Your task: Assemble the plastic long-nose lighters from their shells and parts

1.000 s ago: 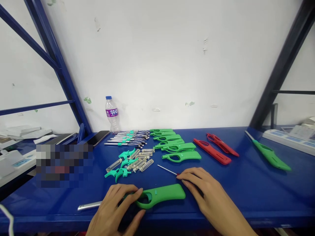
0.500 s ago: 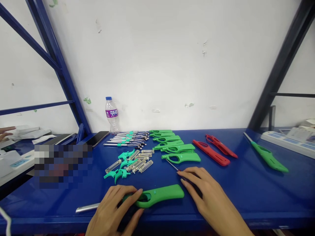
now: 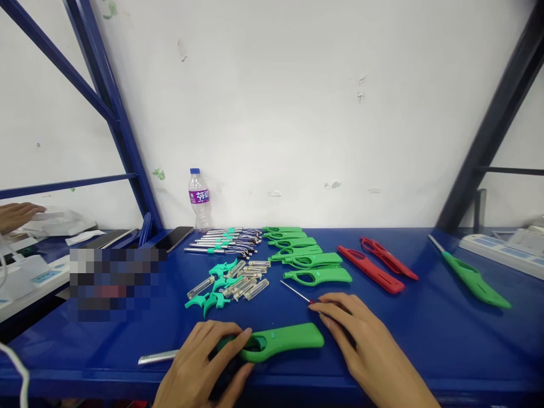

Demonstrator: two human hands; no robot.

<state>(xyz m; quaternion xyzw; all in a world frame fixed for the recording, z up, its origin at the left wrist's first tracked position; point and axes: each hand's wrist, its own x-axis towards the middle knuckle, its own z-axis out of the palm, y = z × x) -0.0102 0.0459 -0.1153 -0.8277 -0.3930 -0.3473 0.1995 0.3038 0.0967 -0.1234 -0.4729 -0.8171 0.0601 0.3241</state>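
My left hand (image 3: 204, 360) is closed around the front part of a green long-nosed lighter (image 3: 293, 340) lying near the table's front edge. The lighter's metal tube (image 3: 158, 357) sticks out to the left of the hand, and its green handle points right. My right hand (image 3: 361, 334) pinches a thin screwdriver (image 3: 296, 290); its metal shaft points up and to the left, and only a bit of red shows at the handle, the rest hidden by fingers. Beyond the hands lie several green lighter shells (image 3: 325, 276) in a column.
Teal triggers (image 3: 215, 303) and clear fuel tanks (image 3: 257, 289) lie left of centre. Metal tubes with wires (image 3: 208, 250) lie behind. Red shells (image 3: 369, 271) and a green lighter (image 3: 476, 280) are at right. A bottle (image 3: 199, 198), phone (image 3: 176, 238) and another person's hand (image 3: 19, 216) are at left.
The view has turned slightly left, so everything sits a little further right. The screwdriver's tip has swung left, away from the nearest green shell. My left hand still holds the lighter.
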